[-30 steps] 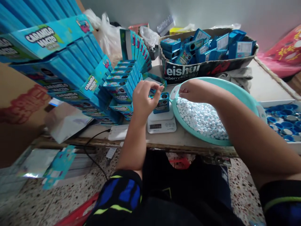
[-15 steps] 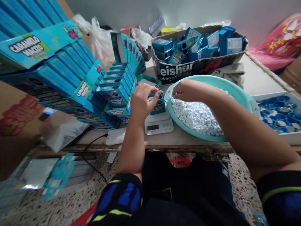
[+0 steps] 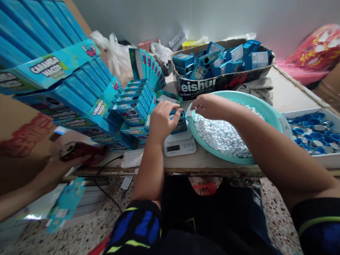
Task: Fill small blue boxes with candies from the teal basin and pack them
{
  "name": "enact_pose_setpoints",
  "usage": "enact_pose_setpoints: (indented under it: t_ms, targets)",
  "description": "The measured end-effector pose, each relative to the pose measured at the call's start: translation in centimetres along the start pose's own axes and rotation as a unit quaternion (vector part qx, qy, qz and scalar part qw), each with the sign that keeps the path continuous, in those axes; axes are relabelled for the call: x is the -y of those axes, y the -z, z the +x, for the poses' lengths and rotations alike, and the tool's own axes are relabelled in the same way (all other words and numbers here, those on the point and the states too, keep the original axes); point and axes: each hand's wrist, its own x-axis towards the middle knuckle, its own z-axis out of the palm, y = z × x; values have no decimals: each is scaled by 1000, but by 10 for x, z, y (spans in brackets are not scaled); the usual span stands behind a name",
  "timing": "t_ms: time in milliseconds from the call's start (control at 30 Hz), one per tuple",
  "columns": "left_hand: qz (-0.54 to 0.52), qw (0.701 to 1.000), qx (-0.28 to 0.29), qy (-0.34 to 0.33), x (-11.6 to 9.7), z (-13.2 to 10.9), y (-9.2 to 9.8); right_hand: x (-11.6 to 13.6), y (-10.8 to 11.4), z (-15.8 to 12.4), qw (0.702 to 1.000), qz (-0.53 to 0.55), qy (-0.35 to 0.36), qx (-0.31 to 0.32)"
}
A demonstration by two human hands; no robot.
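The left hand (image 3: 164, 121) is hovering curled over a blue box (image 3: 178, 124) standing on a white digital scale (image 3: 180, 146), its fingers (image 3: 172, 105) bending toward the box's top, though I cannot tell whether they are gripping it. The right hand (image 3: 209, 108) is pinching thumb and fingers together just over the rim of a teal basin (image 3: 268, 109), and a white candy (image 3: 189, 113) seems to be sitting at the fingertips. The pile of candies (image 3: 220, 136) is filling the basin, which is sitting just beside the scale. Tall stacks of blue Caramelo Macizo boxes (image 3: 130, 109) are leaning together left of the left hand, with more boxes fanning out behind them. A cardboard tray (image 3: 202, 86) full of blue boxes is resting beyond the basin, and a gray cloth (image 3: 256, 88) is bunching up between them. A white tray (image 3: 318, 160) of blue and silver caps (image 3: 310, 138) is sitting to the right. At the far left, a co-worker's hand (image 3: 55, 170) is reaching in from the side, holding a dark red object (image 3: 81, 153), well apart from the person's own hands.
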Motion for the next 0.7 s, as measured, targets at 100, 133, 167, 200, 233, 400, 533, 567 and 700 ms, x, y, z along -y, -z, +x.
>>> enact_pose_setpoints:
  t_ms: [100,133,167,200,233,400,533,567,700]
  targets:
    - [-11,1000,-11,-16,-5,-2,-1,1,-2,-1,999,25,21,-28]
    - [-20,999,-10,-29,-7,-3,-1,1,-3,-1,998,41,23,-38]
    - [-30,999,-8,-44,-9,-4,-2,2,-4,-1,997,60,20,-44]
    - [-40,997,-5,-59,-10,-5,-2,3,-6,-2,995,81,14,-47]
    - [-49,996,-2,-72,-12,-6,-3,4,-7,-2,993,104,7,-47]
    - [-35,996,17,-77,-14,-10,-5,10,-13,-3,978,204,-9,-29]
    - [-21,997,11,-77,-10,-12,-6,11,-19,-2,965,260,-18,-29]
    - [-19,996,6,-81,-8,-12,-7,11,-21,-1,961,274,-19,-31]
    - [-3,995,-14,-94,-6,-12,-8,7,-26,0,950,309,-18,-42]
